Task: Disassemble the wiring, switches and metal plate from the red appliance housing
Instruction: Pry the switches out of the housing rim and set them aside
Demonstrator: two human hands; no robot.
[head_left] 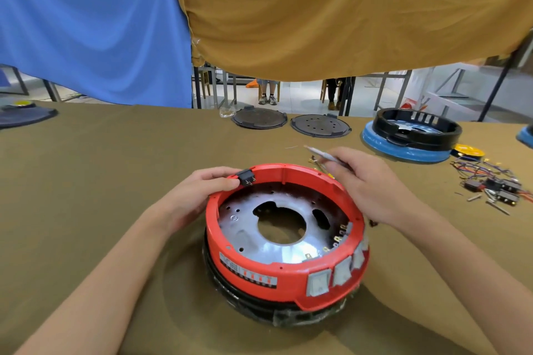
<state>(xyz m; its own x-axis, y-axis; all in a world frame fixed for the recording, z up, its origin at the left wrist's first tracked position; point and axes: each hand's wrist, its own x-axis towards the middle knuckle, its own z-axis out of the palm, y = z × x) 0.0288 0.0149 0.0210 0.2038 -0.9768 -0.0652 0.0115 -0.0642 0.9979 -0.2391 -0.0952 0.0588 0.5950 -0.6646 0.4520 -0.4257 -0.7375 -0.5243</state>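
Olive-brown cloth covers the table (101, 181). Blue sheet (86, 23) hangs at 11 o'clock, mustard sheet (346, 8) from 12 to 2. Under their hems: pale floor (302, 98), metal table legs (197, 86), wooden chair (205, 79). Even daylight.

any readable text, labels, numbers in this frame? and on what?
None can be read.
Label strip on the front wall of the red housing: rows of print, too blurred to read.
Grey switches on the housing: any marks too blurred.
Black switch at the left hand: no print visible.
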